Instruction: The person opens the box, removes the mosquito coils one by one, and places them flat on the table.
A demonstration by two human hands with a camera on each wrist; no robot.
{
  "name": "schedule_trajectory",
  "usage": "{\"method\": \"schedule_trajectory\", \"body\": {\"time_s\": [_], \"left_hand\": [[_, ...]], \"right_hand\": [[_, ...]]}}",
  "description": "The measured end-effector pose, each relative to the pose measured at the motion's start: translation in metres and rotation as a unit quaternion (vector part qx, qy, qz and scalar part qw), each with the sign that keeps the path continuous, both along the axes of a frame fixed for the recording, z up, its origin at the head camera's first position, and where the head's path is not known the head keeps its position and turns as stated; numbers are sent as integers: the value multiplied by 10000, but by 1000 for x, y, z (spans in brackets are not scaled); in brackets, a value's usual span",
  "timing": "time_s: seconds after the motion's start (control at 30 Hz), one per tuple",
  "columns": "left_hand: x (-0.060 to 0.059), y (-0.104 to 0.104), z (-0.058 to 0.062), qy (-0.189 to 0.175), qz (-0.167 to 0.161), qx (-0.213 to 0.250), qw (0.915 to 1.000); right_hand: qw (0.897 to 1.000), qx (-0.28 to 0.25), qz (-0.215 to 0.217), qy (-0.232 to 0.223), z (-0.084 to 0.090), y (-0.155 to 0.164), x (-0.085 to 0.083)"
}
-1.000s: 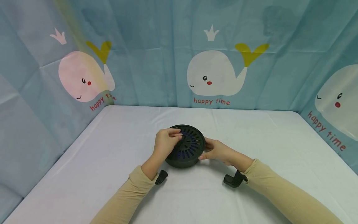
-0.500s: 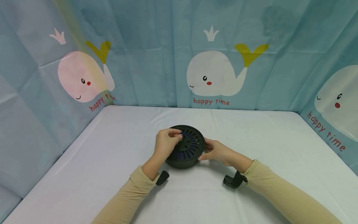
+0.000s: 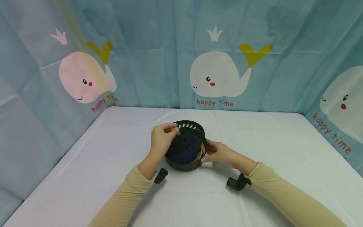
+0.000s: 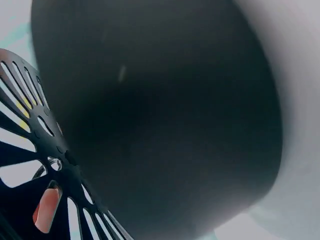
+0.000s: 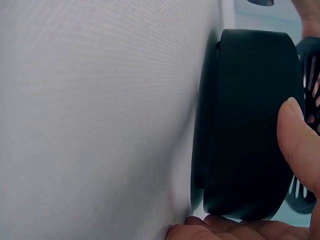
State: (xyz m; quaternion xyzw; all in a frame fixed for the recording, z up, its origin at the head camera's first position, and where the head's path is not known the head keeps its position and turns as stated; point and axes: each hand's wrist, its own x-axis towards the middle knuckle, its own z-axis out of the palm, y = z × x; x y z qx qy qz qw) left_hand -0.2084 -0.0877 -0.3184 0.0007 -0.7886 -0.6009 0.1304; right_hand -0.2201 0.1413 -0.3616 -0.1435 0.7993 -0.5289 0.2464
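Observation:
A round black mosquito coil holder stands on the table, its base [image 3: 184, 167] under a slotted lid [image 3: 185, 140]. My left hand [image 3: 162, 140] pinches the lid near its middle and holds it tilted, raised off the base at the far side. Beneath it show dark blue [image 3: 184, 159] and tan ring-like contents [image 3: 202, 152]. My right hand [image 3: 222, 154] grips the base's right side; in the right wrist view its thumb [image 5: 299, 140] presses the base wall [image 5: 255, 125]. A fingertip [image 4: 47, 210] shows through the lid [image 4: 45, 135] in the left wrist view.
White cloth [image 3: 269, 142] covers the table. A blue whale-print curtain [image 3: 153, 78] stands behind and at both sides. Black camera mounts [image 3: 238, 183] sit under both wrists. A blurred dark shape [image 4: 165, 125] fills much of the left wrist view.
The lid, flat on the base before, is now lifted and tilted, showing the contents. My left hand has moved up and slightly left with it; my right hand stays put.

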Motion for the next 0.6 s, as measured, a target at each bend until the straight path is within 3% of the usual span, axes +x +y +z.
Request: {"method": "schedule_trajectory", "body": {"time_s": [0.27,0.6], "left_hand": [[2,-27,10,-42,206,72,9998],[7,-58,15,209,516,-338,9979]], "right_hand": [[10000,22,-21,-11,-5,1,5],[9999,-42,72,98,-2,1,2]]}}
